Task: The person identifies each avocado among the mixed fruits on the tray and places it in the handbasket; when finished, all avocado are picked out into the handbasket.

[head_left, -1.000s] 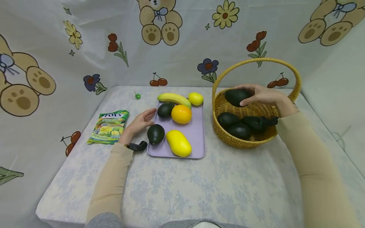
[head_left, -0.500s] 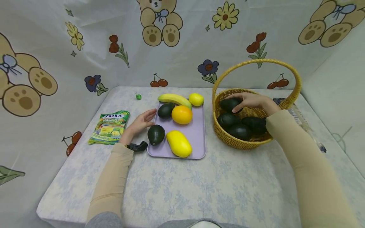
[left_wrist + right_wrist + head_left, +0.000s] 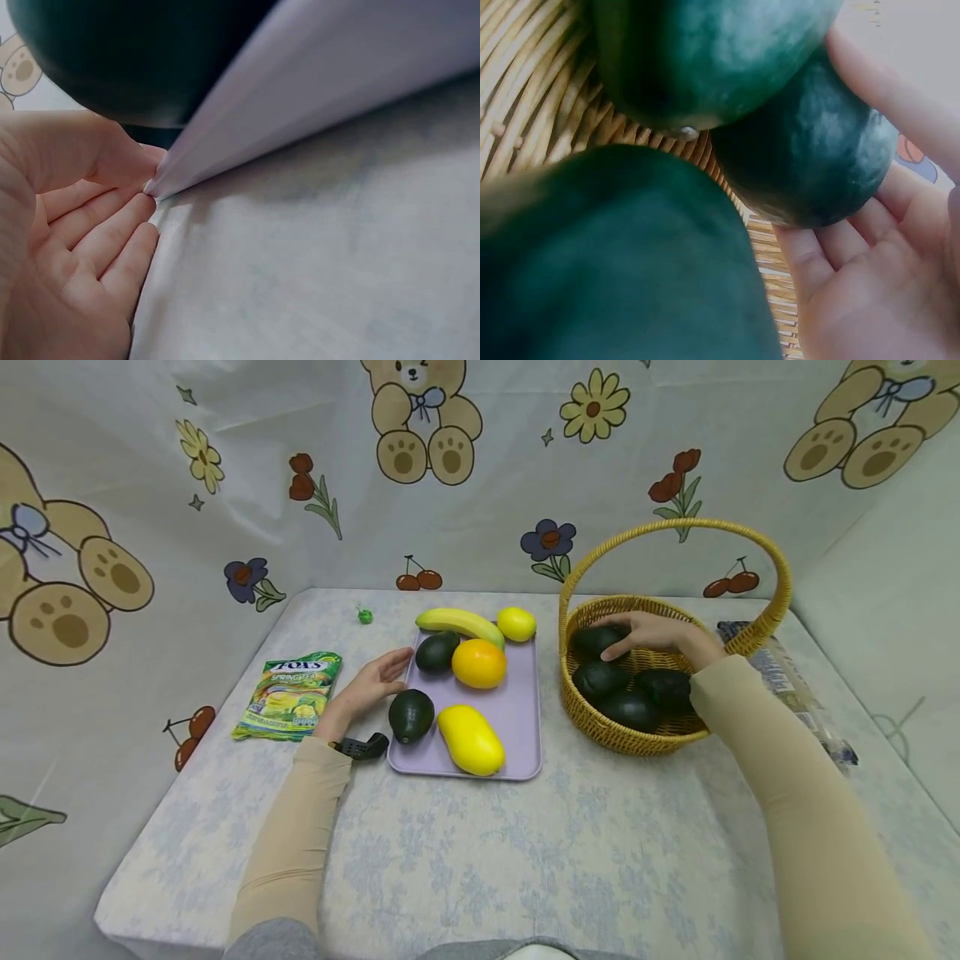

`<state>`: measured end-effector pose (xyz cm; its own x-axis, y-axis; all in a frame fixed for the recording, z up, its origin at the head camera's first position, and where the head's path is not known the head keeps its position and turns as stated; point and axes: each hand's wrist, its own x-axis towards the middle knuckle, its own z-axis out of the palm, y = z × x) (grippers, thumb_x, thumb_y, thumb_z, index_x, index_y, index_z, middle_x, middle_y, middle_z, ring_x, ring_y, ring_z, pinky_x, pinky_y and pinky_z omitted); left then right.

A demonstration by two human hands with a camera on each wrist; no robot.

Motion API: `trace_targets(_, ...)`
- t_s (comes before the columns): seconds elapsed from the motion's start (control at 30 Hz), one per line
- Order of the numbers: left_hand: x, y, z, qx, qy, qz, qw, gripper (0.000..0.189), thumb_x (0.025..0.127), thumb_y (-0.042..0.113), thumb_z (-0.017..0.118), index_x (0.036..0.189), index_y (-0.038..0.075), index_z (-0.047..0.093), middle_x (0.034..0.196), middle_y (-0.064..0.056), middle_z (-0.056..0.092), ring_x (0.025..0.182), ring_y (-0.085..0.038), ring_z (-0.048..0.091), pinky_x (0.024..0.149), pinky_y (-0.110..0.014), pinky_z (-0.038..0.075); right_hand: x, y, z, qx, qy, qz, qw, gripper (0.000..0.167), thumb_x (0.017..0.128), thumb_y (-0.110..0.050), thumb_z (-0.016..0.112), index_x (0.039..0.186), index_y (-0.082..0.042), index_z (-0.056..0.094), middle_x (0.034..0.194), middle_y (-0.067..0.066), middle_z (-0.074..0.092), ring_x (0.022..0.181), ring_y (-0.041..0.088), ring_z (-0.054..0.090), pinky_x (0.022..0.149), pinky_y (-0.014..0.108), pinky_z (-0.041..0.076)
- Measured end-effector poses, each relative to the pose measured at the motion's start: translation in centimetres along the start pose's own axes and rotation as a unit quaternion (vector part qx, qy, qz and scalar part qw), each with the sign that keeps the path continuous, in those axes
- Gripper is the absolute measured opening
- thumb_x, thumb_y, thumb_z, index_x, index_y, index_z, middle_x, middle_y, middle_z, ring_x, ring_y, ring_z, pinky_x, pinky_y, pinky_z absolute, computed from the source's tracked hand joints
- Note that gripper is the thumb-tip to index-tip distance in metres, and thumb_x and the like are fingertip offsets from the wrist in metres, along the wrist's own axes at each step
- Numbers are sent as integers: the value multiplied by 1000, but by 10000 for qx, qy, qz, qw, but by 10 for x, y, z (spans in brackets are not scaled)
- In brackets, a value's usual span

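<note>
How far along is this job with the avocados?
Apparently done: several dark avocados lie in the basket. In hand: the right hand holds another avocado inside it. Probably left: two avocados on the tray, which the left hand touches.

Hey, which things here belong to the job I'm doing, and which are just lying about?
Likely in the job:
right hand and the dark green fruit it holds
wicker basket
left hand, at the edge of the lilac tray

Seemingly just lying about:
bright green packet
tiny green object
clear packet beside the basket
</note>
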<state>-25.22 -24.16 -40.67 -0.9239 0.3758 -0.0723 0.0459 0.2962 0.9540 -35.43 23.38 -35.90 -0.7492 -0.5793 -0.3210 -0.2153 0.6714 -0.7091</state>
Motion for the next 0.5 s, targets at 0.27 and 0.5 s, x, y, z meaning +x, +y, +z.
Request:
trace_targets(0.27,1,-2,-2,32,45,5,10000,66,89,-9,52,147,-4,21,153,-17,20,139,-30,22,113,-40,22,0,1,5,73,146,-98,9998,68,85,-24,70,144,-7,39,146,18,33,131,35,32,105,58,27)
trace_targets(0.5,1,-2,-1,-6,14,-4,10000,66,89,-9,52,147,-5,20,153,-18,19,139,-32,21,113,-42,22,0,3,5,-11,116,-63,9999,68,86,-23,69,143,-5,39,146,20,32,132,38,29,105,60,26)
